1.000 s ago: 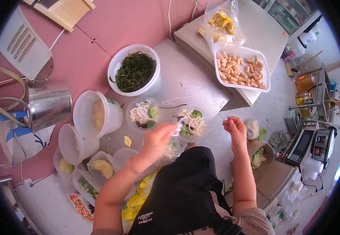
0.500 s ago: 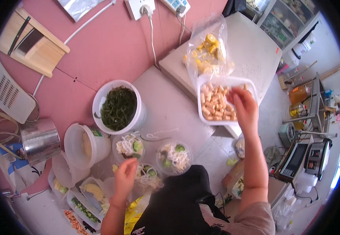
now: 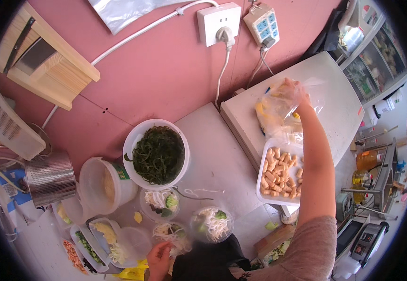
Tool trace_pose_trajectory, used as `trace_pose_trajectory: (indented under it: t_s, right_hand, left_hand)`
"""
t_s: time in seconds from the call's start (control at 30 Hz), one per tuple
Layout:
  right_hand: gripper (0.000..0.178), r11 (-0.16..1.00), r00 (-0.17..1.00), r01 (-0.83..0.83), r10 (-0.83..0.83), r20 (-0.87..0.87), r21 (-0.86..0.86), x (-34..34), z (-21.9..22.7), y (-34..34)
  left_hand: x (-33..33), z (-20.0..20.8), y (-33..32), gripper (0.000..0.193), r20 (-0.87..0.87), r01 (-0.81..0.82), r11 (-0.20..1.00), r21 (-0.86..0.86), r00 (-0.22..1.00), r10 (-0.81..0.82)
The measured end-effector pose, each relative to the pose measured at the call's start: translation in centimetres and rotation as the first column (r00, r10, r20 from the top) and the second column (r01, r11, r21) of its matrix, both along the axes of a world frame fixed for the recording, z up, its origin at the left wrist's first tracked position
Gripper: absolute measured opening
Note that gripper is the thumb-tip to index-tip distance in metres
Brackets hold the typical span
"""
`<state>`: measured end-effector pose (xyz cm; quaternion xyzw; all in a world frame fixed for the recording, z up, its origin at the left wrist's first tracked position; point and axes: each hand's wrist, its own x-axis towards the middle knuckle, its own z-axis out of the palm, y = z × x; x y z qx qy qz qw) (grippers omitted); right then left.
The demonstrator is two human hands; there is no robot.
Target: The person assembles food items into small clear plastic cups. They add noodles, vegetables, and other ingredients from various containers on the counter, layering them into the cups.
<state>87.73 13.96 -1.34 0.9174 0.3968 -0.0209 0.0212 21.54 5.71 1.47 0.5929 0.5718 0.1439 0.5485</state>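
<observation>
My right hand (image 3: pixel 298 93) reaches far out and grips a clear plastic bag (image 3: pixel 278 110) holding yellow corn pieces; crumpled film partly covers the fingers. Under that forearm, a white tray (image 3: pixel 265 197) holds many short, pale-brown sausage-like pieces (image 3: pixel 278 173). Close to my body, my left hand (image 3: pixel 159 257) has its fingers bent together at the near rim of a clear bowl (image 3: pixel 184 248) with white noodle-like strands and greens. Whether it pinches the rim or something small is unclear. Two similar clear bowls, one farther left (image 3: pixel 159 215) and one to the right (image 3: pixel 213 227), hold strands and broccoli.
A white bucket (image 3: pixel 184 173) of dark green seaweed-like strips stands at the wall. Left of it are an overturned-looking clear tub (image 3: pixel 119 196) and a perforated metal cylinder (image 3: pixel 51 180). Trays of chopped vegetables (image 3: pixel 91 248) sit at lower left. A wooden slicer (image 3: pixel 44 61) hangs on the wall.
My right hand has gone from over the sausage tray to the corn bag, now bunched in its grasp. My left hand has drawn nearer my body. The whole view has shifted.
</observation>
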Motion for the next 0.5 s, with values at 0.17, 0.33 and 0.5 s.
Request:
trace_pose_trajectory:
  t_s: [0.17,0.33,0.5]
  right_hand:
    - [0.058,0.995,0.993,0.09,-0.093,0.074,0.046,2.6,-4.3,-0.6]
    - [0.029,0.971,0.858,-0.169,0.231,0.46,-0.171,-2.6,-1.2,-2.3]
    - [0.035,0.904,0.82,-0.14,0.335,0.464,-0.405,0.1,-2.6,-1.1]
  left_hand:
    - [1.1,0.2,1.1,0.018,-0.121,0.054,0.998,-0.011,0.991,-0.055]
    - [4.7,2.7,3.0,0.02,-0.022,-0.014,1.0,0.013,1.0,0.014]
    - [5.1,2.7,3.3,0.019,-0.012,-0.008,0.998,0.06,1.0,0.009]
